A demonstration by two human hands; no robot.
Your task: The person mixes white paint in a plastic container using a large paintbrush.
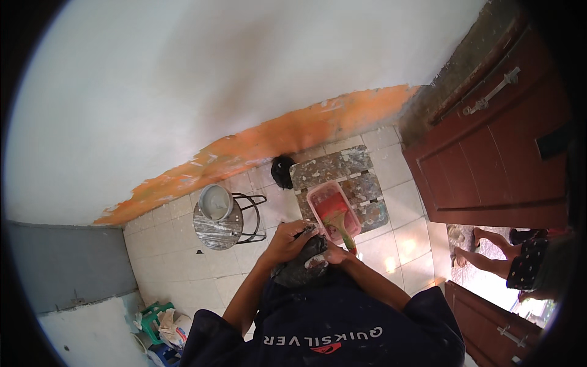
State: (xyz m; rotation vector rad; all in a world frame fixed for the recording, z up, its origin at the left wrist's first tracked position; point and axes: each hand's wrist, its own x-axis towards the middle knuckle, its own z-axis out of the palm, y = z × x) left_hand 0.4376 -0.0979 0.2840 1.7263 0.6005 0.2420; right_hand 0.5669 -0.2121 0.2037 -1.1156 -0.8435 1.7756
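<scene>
Your left hand (285, 242) has its fingers closed on the crumpled black plastic bag (295, 270), held before your chest. Your right hand (333, 254), its fingers smeared white, curls around the bag's other side, grasping it too. Just beyond, a broad tool with a green and orange handle (337, 222) rests across the rectangular pink plastic tub (315, 207) on the paint-spattered slatted wooden table (330, 163). Left of that, a round grey bucket (215, 218) sits on the worn round-topped stool (217, 237).

A spattered slatted table (327, 164) carries a pink tub (323, 189).
</scene>
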